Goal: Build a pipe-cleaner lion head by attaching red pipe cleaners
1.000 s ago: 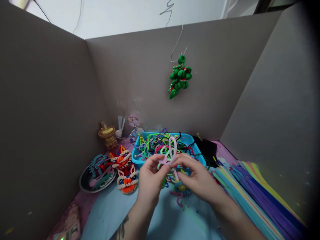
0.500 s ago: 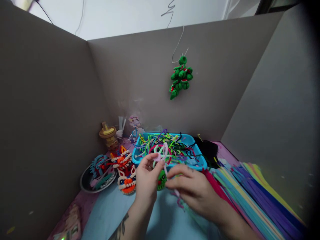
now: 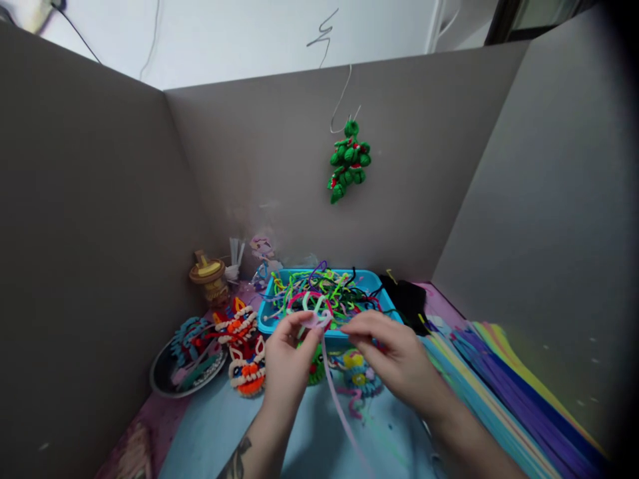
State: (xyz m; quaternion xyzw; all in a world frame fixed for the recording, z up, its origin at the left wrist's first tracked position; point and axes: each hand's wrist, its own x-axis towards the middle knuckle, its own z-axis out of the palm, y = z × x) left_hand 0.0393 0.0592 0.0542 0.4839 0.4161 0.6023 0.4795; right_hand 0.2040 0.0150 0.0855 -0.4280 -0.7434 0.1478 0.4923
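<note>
**Grey partitions (image 3: 259, 153) enclose a bench (image 3: 444, 299) of pipe-cleaner craft**

A light blue mat (image 3: 200, 439) covers the near middle of the bench. Toward the far edge sits a blue tray (image 3: 265, 327) full of tangled coloured stems; bundled straight pipe cleaners (image 3: 509, 392) run down the right side, and orange-and-cream lion heads (image 3: 248, 372) stand left of centre.

Above the mat, in front of the tray, the left hand (image 3: 289, 356) has its grip closed on the looped end of a lilac pipe cleaner (image 3: 333, 391), whose long tail hangs toward the near edge. The right hand (image 3: 394, 349) is raised just beside the loop, thumb and forefinger close together; whether anything is pinched between them I cannot tell.

The step in hand looks like bending and tightening the loop. The next move seems to call for a steady left pinch while the right fingertips take up the loop or the tail.

Half a second ago the loop stood taller above the left fingers and the right hand was lower, at the tail. Now the loop is smaller, the tail hangs free, and the right hand has come up level with the left fingertips.
</note>
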